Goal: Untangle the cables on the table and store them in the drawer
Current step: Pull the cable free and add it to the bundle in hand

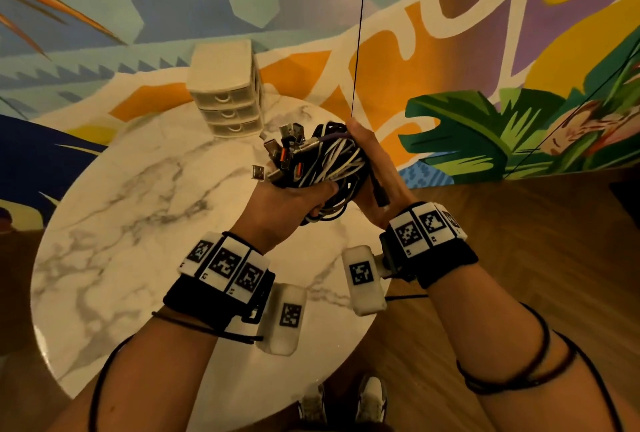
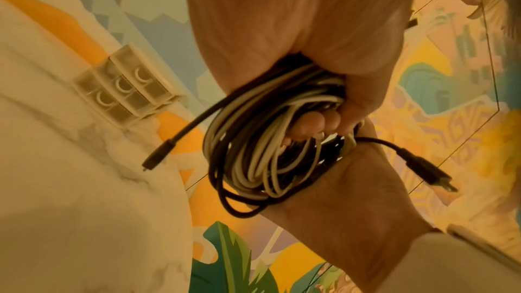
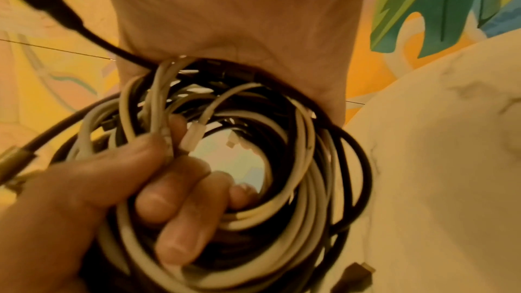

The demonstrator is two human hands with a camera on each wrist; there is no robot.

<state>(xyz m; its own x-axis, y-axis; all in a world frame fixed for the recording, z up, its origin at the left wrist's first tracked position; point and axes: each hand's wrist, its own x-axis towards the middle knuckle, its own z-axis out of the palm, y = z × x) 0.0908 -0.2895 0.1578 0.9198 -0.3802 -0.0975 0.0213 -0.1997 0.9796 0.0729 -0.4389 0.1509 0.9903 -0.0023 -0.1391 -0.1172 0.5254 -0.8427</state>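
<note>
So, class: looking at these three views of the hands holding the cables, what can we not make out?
- How many cables make up the bundle: loops overlap in every view.
- Drawer unit contents: drawers shut, fronts small in the head view, blurred in the left wrist view.
- Right hand fingers: hidden behind the bundle in the head view.
- Left hand palm: covered by cables.

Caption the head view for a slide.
Both hands, left and right, hold the cable bundle above the marble table.

Black wristbands (image 1: 221, 296) carry white marker-printed blocks (image 1: 225, 263); thin black cords (image 1: 519, 379) loop bare forearms.
</note>
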